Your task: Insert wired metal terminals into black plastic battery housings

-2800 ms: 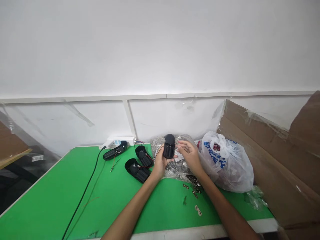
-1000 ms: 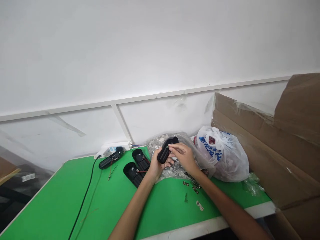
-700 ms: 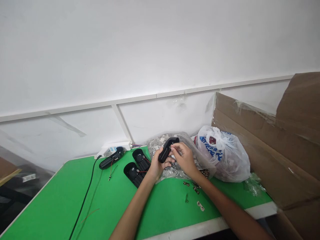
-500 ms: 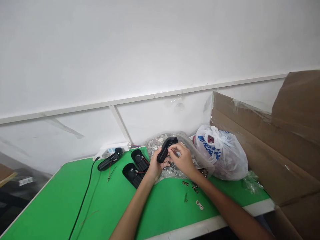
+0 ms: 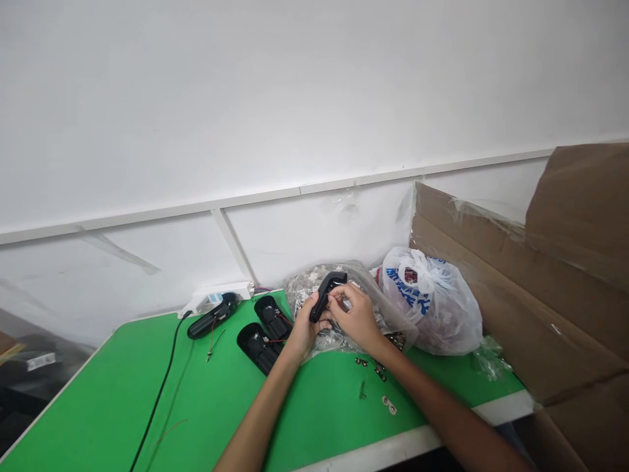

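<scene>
Left hand [image 5: 303, 326] gripped a black plastic housing [image 5: 324, 294], raised above the green tabletop [image 5: 147, 387] in front of the clear parts bag [image 5: 314, 282]. Right hand [image 5: 356, 316] pinched at the housing's open face, fingertips closed; what they pinched was too small to tell.

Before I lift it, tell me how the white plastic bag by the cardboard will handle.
The white plastic bag is thin and crumpled, so it will probably sag floppily. It bulges full, so it is likely weighty. Slumped flat on the table, it seems unlikely to roll.
</scene>
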Action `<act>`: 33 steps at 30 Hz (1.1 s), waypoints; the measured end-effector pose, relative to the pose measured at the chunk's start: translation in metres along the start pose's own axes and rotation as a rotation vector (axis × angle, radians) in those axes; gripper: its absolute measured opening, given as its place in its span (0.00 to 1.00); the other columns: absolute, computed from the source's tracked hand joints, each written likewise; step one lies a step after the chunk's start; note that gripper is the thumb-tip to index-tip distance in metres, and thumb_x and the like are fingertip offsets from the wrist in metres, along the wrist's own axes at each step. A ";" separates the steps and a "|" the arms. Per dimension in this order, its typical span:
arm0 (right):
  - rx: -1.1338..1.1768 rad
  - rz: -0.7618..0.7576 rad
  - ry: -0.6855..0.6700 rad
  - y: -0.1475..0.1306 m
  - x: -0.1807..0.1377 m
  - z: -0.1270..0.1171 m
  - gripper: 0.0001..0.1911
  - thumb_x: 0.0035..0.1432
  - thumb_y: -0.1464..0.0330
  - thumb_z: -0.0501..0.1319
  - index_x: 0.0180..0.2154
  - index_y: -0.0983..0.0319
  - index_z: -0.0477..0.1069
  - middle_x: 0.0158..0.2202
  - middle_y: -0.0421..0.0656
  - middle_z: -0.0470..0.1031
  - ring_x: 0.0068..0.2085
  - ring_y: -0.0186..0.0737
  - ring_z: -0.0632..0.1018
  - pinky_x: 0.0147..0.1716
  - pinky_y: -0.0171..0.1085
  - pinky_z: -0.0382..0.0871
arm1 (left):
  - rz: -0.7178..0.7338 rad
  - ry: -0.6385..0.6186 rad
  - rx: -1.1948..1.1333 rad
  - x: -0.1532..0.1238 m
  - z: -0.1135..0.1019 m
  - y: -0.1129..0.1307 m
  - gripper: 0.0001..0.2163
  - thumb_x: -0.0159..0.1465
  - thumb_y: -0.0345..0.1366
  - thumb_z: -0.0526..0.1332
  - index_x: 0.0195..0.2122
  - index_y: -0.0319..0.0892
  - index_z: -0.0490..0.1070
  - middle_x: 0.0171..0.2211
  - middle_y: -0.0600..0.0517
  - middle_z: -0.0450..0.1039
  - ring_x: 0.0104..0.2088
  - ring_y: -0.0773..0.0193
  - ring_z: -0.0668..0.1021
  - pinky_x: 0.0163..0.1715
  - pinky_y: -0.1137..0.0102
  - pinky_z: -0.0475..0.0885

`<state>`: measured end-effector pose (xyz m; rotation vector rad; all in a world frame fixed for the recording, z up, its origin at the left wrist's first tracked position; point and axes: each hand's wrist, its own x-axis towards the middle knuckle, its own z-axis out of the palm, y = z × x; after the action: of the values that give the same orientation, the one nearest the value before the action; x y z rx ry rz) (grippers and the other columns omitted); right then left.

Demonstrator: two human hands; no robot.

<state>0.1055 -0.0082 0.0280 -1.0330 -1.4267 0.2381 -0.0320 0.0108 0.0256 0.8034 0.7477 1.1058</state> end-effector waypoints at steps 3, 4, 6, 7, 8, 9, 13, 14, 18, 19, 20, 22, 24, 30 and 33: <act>-0.010 -0.013 0.001 -0.001 0.000 0.000 0.06 0.61 0.71 0.60 0.33 0.56 0.73 0.32 0.41 0.78 0.34 0.41 0.78 0.36 0.38 0.72 | 0.005 -0.001 -0.004 0.000 -0.001 0.000 0.21 0.56 0.51 0.74 0.39 0.39 0.75 0.33 0.47 0.82 0.28 0.59 0.83 0.22 0.71 0.76; -0.012 -0.015 0.000 -0.001 0.000 0.000 0.06 0.61 0.72 0.60 0.33 0.56 0.73 0.31 0.41 0.78 0.34 0.41 0.78 0.36 0.38 0.72 | 0.004 -0.001 -0.005 0.000 -0.001 0.000 0.20 0.57 0.51 0.73 0.39 0.39 0.75 0.34 0.46 0.82 0.28 0.59 0.83 0.22 0.70 0.76; -0.016 -0.017 0.000 -0.001 0.000 0.000 0.06 0.60 0.72 0.59 0.33 0.57 0.73 0.32 0.41 0.77 0.34 0.40 0.77 0.36 0.37 0.72 | -0.003 0.003 0.001 0.001 -0.001 0.000 0.20 0.58 0.50 0.72 0.38 0.39 0.75 0.34 0.46 0.82 0.28 0.59 0.83 0.23 0.70 0.77; -0.022 -0.016 0.001 -0.001 0.000 0.000 0.06 0.60 0.73 0.59 0.33 0.57 0.73 0.32 0.41 0.77 0.34 0.40 0.77 0.36 0.37 0.72 | -0.006 0.006 0.005 0.001 -0.001 0.000 0.19 0.57 0.50 0.72 0.38 0.39 0.75 0.34 0.46 0.82 0.28 0.59 0.83 0.23 0.70 0.77; -0.030 -0.015 0.003 0.000 -0.001 0.000 0.06 0.60 0.73 0.59 0.33 0.57 0.73 0.32 0.41 0.77 0.33 0.39 0.77 0.36 0.37 0.72 | -0.009 0.010 0.009 0.001 -0.002 0.000 0.20 0.57 0.51 0.73 0.38 0.39 0.75 0.34 0.46 0.82 0.28 0.60 0.82 0.23 0.70 0.77; -0.039 -0.014 0.005 0.000 -0.001 0.000 0.06 0.60 0.73 0.59 0.33 0.57 0.73 0.31 0.41 0.76 0.33 0.39 0.77 0.35 0.37 0.72 | -0.011 0.016 0.013 0.001 -0.002 0.000 0.20 0.56 0.51 0.73 0.38 0.39 0.75 0.34 0.46 0.82 0.27 0.60 0.82 0.23 0.70 0.77; -0.049 -0.020 0.004 0.002 -0.001 0.001 0.05 0.59 0.73 0.60 0.33 0.58 0.73 0.31 0.40 0.76 0.32 0.38 0.76 0.34 0.36 0.71 | -0.002 0.025 0.024 0.001 -0.001 -0.001 0.23 0.54 0.52 0.75 0.39 0.39 0.75 0.34 0.47 0.82 0.28 0.60 0.82 0.22 0.71 0.77; -0.046 -0.024 0.002 0.002 -0.001 0.001 0.05 0.59 0.73 0.60 0.33 0.58 0.73 0.31 0.40 0.76 0.32 0.38 0.76 0.34 0.36 0.71 | 0.000 0.022 0.023 0.001 -0.001 -0.001 0.23 0.53 0.52 0.75 0.39 0.39 0.74 0.35 0.47 0.82 0.28 0.60 0.83 0.22 0.71 0.77; -0.038 -0.043 0.006 0.002 -0.001 0.001 0.05 0.60 0.73 0.60 0.32 0.58 0.73 0.31 0.40 0.76 0.32 0.38 0.76 0.33 0.36 0.71 | -0.002 0.014 0.029 0.001 -0.002 -0.001 0.25 0.52 0.53 0.76 0.40 0.38 0.75 0.36 0.46 0.83 0.29 0.59 0.83 0.22 0.70 0.78; -0.037 -0.047 0.007 0.002 -0.001 0.001 0.05 0.60 0.73 0.60 0.32 0.58 0.73 0.30 0.40 0.76 0.32 0.38 0.76 0.33 0.36 0.71 | -0.004 0.013 0.032 0.001 -0.003 -0.001 0.25 0.52 0.53 0.76 0.40 0.38 0.75 0.37 0.45 0.83 0.29 0.59 0.83 0.23 0.70 0.78; -0.038 -0.049 0.008 0.002 0.000 0.000 0.05 0.60 0.73 0.60 0.32 0.58 0.72 0.30 0.40 0.76 0.31 0.38 0.76 0.33 0.36 0.71 | -0.004 0.010 0.033 0.002 -0.003 -0.001 0.25 0.52 0.54 0.76 0.40 0.38 0.75 0.38 0.45 0.83 0.29 0.59 0.83 0.23 0.70 0.78; -0.044 -0.047 0.007 0.002 0.000 0.000 0.05 0.60 0.73 0.60 0.32 0.58 0.72 0.30 0.40 0.76 0.31 0.38 0.76 0.33 0.36 0.71 | -0.005 0.002 0.031 0.002 -0.005 -0.001 0.25 0.53 0.53 0.75 0.41 0.38 0.75 0.39 0.44 0.84 0.29 0.59 0.84 0.23 0.70 0.78; -0.051 -0.040 -0.002 0.003 0.001 -0.001 0.05 0.59 0.72 0.60 0.32 0.58 0.73 0.30 0.40 0.76 0.31 0.38 0.76 0.33 0.36 0.71 | -0.007 -0.004 0.029 0.003 -0.006 -0.002 0.25 0.54 0.53 0.75 0.42 0.38 0.75 0.40 0.44 0.84 0.29 0.59 0.84 0.23 0.70 0.78; -0.053 -0.021 -0.023 0.002 0.000 -0.001 0.05 0.60 0.72 0.60 0.33 0.58 0.73 0.29 0.40 0.76 0.30 0.38 0.76 0.32 0.36 0.70 | -0.005 -0.011 0.025 0.003 -0.008 -0.004 0.25 0.54 0.53 0.75 0.43 0.38 0.75 0.41 0.43 0.84 0.31 0.58 0.84 0.24 0.70 0.78; -0.050 -0.025 -0.020 0.001 -0.001 -0.001 0.05 0.60 0.72 0.60 0.33 0.58 0.74 0.29 0.40 0.76 0.31 0.38 0.76 0.33 0.36 0.70 | -0.012 -0.006 0.002 0.002 -0.007 -0.002 0.23 0.54 0.52 0.75 0.40 0.38 0.76 0.38 0.44 0.84 0.29 0.58 0.84 0.23 0.70 0.78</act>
<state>0.1070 -0.0087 0.0271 -1.0555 -1.4691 0.1952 -0.0363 0.0139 0.0204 0.8026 0.7475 1.0922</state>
